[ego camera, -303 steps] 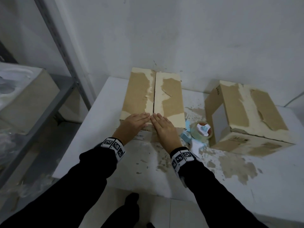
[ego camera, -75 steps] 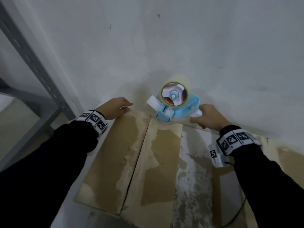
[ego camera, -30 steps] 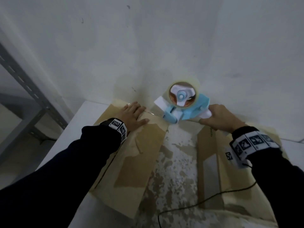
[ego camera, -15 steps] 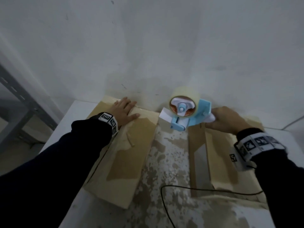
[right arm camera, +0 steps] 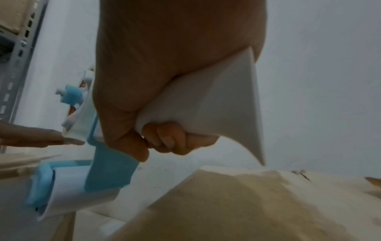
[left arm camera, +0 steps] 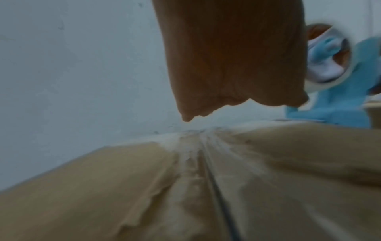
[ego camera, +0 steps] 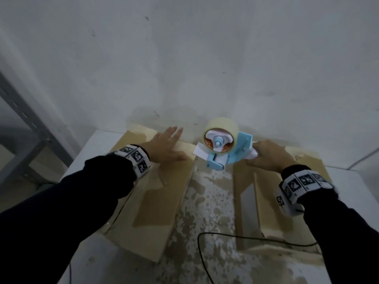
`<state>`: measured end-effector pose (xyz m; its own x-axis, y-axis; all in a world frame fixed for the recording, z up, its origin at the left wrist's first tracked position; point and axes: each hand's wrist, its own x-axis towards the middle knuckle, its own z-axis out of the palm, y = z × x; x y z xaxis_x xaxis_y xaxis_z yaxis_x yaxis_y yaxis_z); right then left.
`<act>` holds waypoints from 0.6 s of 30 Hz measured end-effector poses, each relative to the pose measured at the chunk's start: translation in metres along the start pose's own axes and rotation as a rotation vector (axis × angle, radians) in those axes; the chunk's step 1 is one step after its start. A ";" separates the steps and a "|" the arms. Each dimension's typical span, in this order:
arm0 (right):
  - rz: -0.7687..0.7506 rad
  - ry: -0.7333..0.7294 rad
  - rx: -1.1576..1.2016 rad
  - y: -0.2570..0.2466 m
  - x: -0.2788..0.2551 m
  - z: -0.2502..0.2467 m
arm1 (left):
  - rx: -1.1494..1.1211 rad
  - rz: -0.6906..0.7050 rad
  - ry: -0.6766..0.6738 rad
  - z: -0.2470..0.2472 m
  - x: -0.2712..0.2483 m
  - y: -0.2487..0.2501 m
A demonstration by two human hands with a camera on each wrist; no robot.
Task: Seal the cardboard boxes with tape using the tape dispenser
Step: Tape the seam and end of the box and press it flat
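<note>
Two worn cardboard boxes sit on a white table against the wall. My left hand (ego camera: 164, 145) lies flat with straight fingers on the far end of the left box (ego camera: 164, 201), whose closed top seam (left arm camera: 208, 171) runs away under the palm (left arm camera: 230, 57). My right hand (ego camera: 266, 154) grips the white handle (right arm camera: 206, 104) of the blue tape dispenser (ego camera: 223, 152), fingers curled round it. The dispenser, carrying a clear tape roll (ego camera: 222, 128), hangs in the air over the gap between the boxes, just off the left box's far right corner. The right box (ego camera: 272, 212) lies under my right forearm.
A black cable (ego camera: 235, 236) loops across the stained table (ego camera: 205, 212) between the boxes. The white wall (ego camera: 184, 58) stands right behind both boxes. A grey metal shelf upright (ego camera: 24, 111) rises at the left, beside the table's left edge.
The dispenser has dropped slightly and tilted toward the left box's corner. My left hand stays flat on the far end of the box. The head view has shifted.
</note>
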<state>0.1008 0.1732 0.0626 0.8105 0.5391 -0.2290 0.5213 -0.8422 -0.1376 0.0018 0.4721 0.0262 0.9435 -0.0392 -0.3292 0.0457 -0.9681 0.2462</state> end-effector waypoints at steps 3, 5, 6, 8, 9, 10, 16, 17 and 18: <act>0.049 0.012 0.071 -0.003 -0.003 0.003 | 0.019 -0.002 -0.125 0.006 -0.007 0.028; 0.074 0.040 0.151 -0.004 -0.005 0.005 | 0.070 -0.019 -0.146 0.014 -0.007 0.039; 0.071 0.064 0.193 -0.006 -0.012 0.006 | 0.089 -0.019 -0.127 0.017 -0.013 0.042; 0.076 0.084 0.297 -0.004 -0.014 0.007 | 0.090 -0.025 -0.102 0.020 -0.010 0.043; 0.080 0.084 0.344 -0.003 -0.016 0.007 | 0.087 -0.027 -0.095 0.021 -0.009 0.042; 0.086 0.081 0.383 -0.003 -0.016 0.009 | 0.081 -0.026 -0.093 0.021 -0.009 0.041; 0.090 0.104 0.580 -0.012 -0.020 0.014 | 0.066 -0.024 -0.065 0.025 -0.009 0.038; 0.099 0.116 0.614 -0.013 -0.020 0.015 | 0.067 -0.025 -0.061 0.026 -0.009 0.038; 0.104 0.122 0.632 -0.014 -0.020 0.014 | 0.066 -0.024 -0.057 0.027 -0.009 0.037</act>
<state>0.0735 0.1747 0.0552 0.8923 0.4201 -0.1656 0.2110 -0.7122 -0.6696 -0.0142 0.4296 0.0143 0.9220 -0.0277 -0.3862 0.0449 -0.9831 0.1777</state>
